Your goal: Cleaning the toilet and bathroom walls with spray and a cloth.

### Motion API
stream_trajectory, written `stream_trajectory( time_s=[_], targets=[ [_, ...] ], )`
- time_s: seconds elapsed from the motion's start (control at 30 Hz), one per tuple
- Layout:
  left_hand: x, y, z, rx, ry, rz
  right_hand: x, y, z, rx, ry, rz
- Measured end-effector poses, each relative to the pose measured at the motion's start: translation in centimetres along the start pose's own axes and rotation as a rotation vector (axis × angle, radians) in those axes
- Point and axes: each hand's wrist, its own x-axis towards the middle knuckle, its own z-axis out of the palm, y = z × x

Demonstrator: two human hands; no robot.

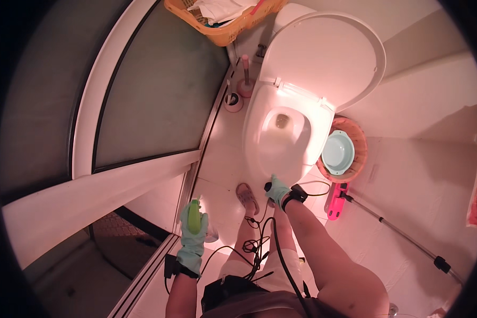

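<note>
A: What do the left hand's fingers (191, 239) hold?

B: They curl firmly round a smooth, bright green spray head (194, 218), at the left of the person's legs. A pale, see-through body (211, 233) shows beside the glove; most of it is hidden, so I can't make out its shape.

A: And the right hand (279, 193)?

B: It's at the front of the glossy white toilet (253, 138), in the same thin mint glove. A small dark object (268, 186) shows by the fingers, too unclear to name. They look bent, but I can't tell whether they pinch it or only touch it.

A: The toilet's open?

B: Yes, its rounded lid (323, 59) is raised. To its right, a pale blue plastic basin (338, 152) sits in a round wooden tub (359, 151), partly behind the bowl.

A: And up top?

B: An orange lattice basket (223, 36) with crumpled cloth (222, 9), cut off by the upper edge. The frosted panel (159, 90) on the left blurs whatever lies behind.
</note>
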Motion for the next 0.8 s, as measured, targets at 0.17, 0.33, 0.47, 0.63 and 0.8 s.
stream_trajectory(
  time_s=[0.17, 0.33, 0.47, 0.63, 0.8],
  targets=[
    [0.0, -2.0, 1.1, -0.003, -0.015, -0.033, 2.9, 0.8, -0.5, -0.05, -0.079, 0.126],
    [0.8, -1.9, 0.2, -0.079, -0.093, -0.127, -0.4, 0.4, 0.9, 0.348, 0.107, 0.098],
    [3.2, 1.5, 1.1, -0.231, -0.067, -0.028, -5.5, 0.6, 0.7, 0.226, 0.327, 0.004],
    [10.8, 9.0, 3.0, 0.135, -0.03, 0.508, -11.2, 2.0, -2.4, 0.314, 0.505, 0.051],
    [15.6, 15.5, 5.5, -0.101, -0.071, 0.489, -13.5, 5.6, -5.8, 0.285, 0.414, 0.03]
  ],
)
